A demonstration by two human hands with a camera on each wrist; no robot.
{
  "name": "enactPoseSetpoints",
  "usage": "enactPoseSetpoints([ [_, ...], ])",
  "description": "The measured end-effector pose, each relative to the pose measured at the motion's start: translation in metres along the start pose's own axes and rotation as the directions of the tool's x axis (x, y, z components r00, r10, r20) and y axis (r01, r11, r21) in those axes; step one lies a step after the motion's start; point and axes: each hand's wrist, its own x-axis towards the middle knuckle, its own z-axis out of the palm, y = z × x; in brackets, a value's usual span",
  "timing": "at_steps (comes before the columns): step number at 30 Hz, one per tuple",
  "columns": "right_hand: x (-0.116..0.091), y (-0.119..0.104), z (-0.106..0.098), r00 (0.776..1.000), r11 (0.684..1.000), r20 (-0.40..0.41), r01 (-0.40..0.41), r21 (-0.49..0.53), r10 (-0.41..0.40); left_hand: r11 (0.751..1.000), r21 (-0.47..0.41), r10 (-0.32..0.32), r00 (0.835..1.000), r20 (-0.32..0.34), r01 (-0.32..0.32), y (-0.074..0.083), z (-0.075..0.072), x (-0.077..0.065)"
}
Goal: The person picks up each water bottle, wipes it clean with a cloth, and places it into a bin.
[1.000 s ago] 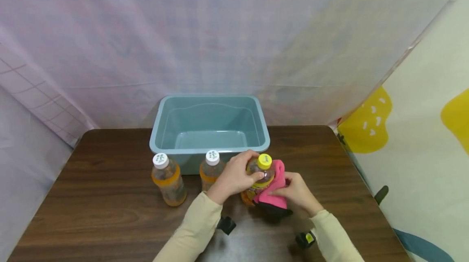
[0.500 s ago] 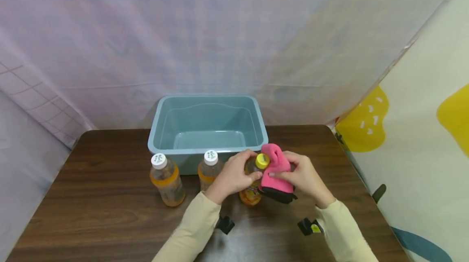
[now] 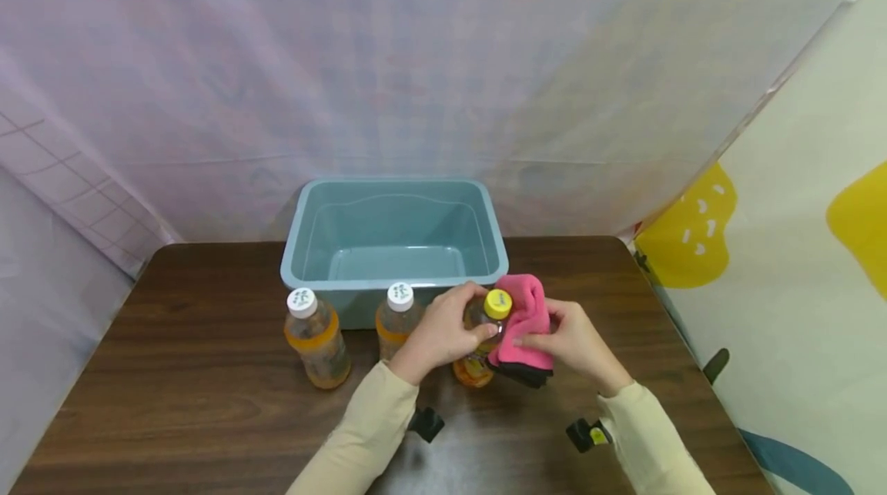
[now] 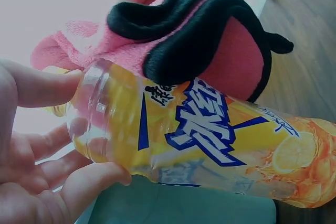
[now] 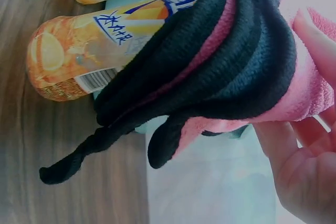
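Observation:
My left hand (image 3: 446, 332) grips the shoulder of a drink bottle with a yellow cap (image 3: 497, 304). Its yellow label (image 4: 199, 124) has blue and white lettering and orange tea pictures in the left wrist view. On the bottle's right side, my right hand (image 3: 577, 337) pinches a folded pink cloth (image 3: 524, 326) with dark edging, thumb in front. The cloth lies right against the bottle's side. In the right wrist view the cloth's black edging (image 5: 226, 66) overlaps the upper part of the bottle (image 5: 79, 51), and its cap is hidden there.
Two white-capped bottles with orange bands stand to the left, one at the far left (image 3: 319, 341) and one (image 3: 398, 322) partly behind my left hand. A blue-grey plastic tub (image 3: 395, 284) sits behind them on the brown wooden table (image 3: 173, 403). Patterned curtain cloth (image 3: 388, 79) hangs beyond.
The cloth has risen along the bottle's right side and bunched higher, then shifted slightly back left. My right hand moved up with it. My left hand keeps its hold on the bottle.

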Motion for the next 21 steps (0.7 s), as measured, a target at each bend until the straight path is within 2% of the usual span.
enactPoseSetpoints([
  [7,0.0,0.016,0.004,0.999,0.999,0.009,0.035,-0.016,-0.035,1.0,0.019,0.006,1.0,-0.003,-0.006,-0.001,0.001,0.0],
  [14,0.002,0.042,0.016,0.999,1.0,0.041,-0.007,0.031,0.006,1.0,0.011,0.001,1.0,0.005,-0.001,-0.001,0.001,0.0],
  [17,0.003,0.052,0.025,0.999,0.996,0.041,-0.032,0.088,0.029,1.0,0.004,0.006,1.0,-0.002,-0.006,-0.002,0.002,0.0],
  [21,0.005,0.066,0.036,0.999,0.996,0.028,-0.036,0.085,0.034,1.0,0.01,0.023,1.0,-0.018,-0.023,-0.002,0.003,0.0],
])
